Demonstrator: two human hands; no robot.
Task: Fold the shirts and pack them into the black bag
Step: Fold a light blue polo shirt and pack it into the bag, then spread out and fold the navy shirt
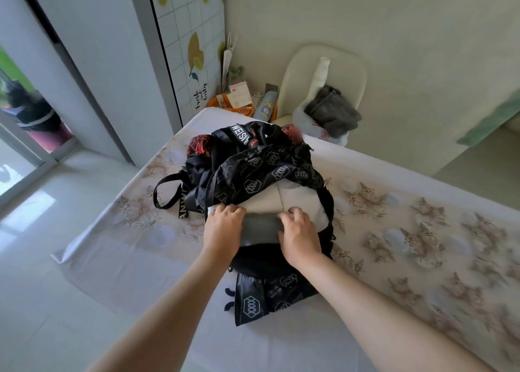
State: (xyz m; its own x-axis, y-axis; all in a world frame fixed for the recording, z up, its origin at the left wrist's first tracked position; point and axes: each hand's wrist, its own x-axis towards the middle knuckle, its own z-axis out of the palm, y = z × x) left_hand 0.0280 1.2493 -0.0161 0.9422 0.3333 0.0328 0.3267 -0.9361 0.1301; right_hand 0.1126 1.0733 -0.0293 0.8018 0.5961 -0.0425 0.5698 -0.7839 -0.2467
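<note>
The black bag (pixel 261 169) with white hexagon prints lies open on the table (pixel 394 231). In its mouth sits a folded white shirt (pixel 284 200) with a folded grey shirt (pixel 260 226) in front of it. My left hand (pixel 222 226) rests at the left end of the shirts, with its fingertips curled over the white shirt's edge. My right hand (pixel 298 233) lies on the right end of the grey shirt, fingers bent down onto the cloth. The bag's lower front panel (pixel 267 295) lies flat toward me.
A cream chair (pixel 320 73) at the table's far end carries grey and pale clothes (pixel 332 112). Boxes, an orange dish and a bottle (pixel 242 98) crowd the far corner. The table's left edge drops to a white tiled floor (pixel 42 245).
</note>
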